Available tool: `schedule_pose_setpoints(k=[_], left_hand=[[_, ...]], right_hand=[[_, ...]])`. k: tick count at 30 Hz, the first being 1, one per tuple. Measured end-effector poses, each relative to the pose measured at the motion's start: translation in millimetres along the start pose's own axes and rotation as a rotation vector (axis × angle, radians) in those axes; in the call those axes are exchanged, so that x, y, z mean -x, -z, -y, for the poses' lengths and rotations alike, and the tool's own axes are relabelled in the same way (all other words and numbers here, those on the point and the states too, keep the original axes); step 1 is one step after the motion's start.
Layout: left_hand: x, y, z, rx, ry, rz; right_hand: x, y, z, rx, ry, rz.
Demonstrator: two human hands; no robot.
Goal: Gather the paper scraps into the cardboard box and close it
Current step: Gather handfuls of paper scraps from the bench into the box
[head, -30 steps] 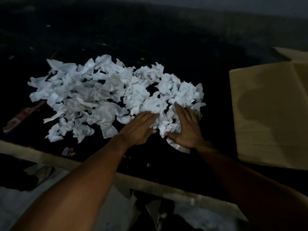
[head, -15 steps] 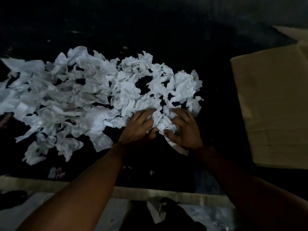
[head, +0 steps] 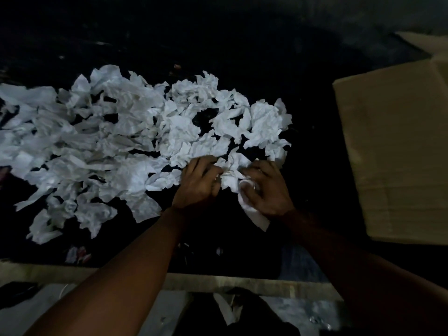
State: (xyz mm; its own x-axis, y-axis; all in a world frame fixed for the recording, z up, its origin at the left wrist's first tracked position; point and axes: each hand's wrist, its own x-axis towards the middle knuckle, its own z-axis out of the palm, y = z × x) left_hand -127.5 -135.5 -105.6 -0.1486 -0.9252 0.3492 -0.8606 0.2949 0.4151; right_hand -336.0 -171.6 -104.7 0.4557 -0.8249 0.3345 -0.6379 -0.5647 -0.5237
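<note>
A wide heap of crumpled white paper scraps point(head: 126, 141) lies on a dark surface, spreading from the left edge to the middle. At its near right corner my left hand point(head: 196, 184) and my right hand point(head: 265, 190) curl their fingers round a bunch of scraps point(head: 232, 173) held between them. One scrap hangs below my right palm. The cardboard box point(head: 397, 151) sits to the right, a brown flap facing up, its inside hidden.
The dark surface point(head: 242, 44) stretches beyond the heap. A pale ledge point(head: 218, 282) runs along its near edge. Small coloured litter point(head: 77, 254) lies near the left front. The floor below is dim.
Both hands went from flat on the scraps to curled fingers that bunch paper between them. The view has shifted, so the heap now reaches the left edge.
</note>
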Motion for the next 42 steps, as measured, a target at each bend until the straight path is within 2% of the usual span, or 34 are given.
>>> schedule_pose_setpoints(k=[5,8,11,17,19,22,25,34,39,42], left_hand=[[-2,3,-4,0.017,0.016,0.038],[-3,5,-4,0.023,0.084,0.118],[-6,10,-13,0.054,0.156,0.099],[-13,35,-27,0.293,0.342,0.029],[-17,53,-35,0.339,0.402,-0.009],[-24,76,-43,0.271,0.453,-0.071],[-33,99,-50,0.185,0.404,-0.128],[-59,175,-80,0.337,0.248,-0.276],[-78,210,-99,0.436,0.149,-0.289],[-86,210,-116,0.545,0.137,-0.222]], right_hand=[[8,-7,-6,0.002,-0.010,0.046],[5,-4,-10,0.030,-0.009,0.012],[0,3,-6,-0.022,-0.050,-0.007],[-6,31,14,-0.383,-0.329,0.059],[-7,38,22,-0.533,-0.372,-0.016],[-16,53,32,-0.591,-0.442,-0.077],[-32,68,41,-0.606,-0.405,-0.105],[-63,129,96,-0.571,-0.228,-0.220],[-70,180,115,-0.412,-0.193,-0.302],[-60,212,114,-0.339,-0.207,-0.350]])
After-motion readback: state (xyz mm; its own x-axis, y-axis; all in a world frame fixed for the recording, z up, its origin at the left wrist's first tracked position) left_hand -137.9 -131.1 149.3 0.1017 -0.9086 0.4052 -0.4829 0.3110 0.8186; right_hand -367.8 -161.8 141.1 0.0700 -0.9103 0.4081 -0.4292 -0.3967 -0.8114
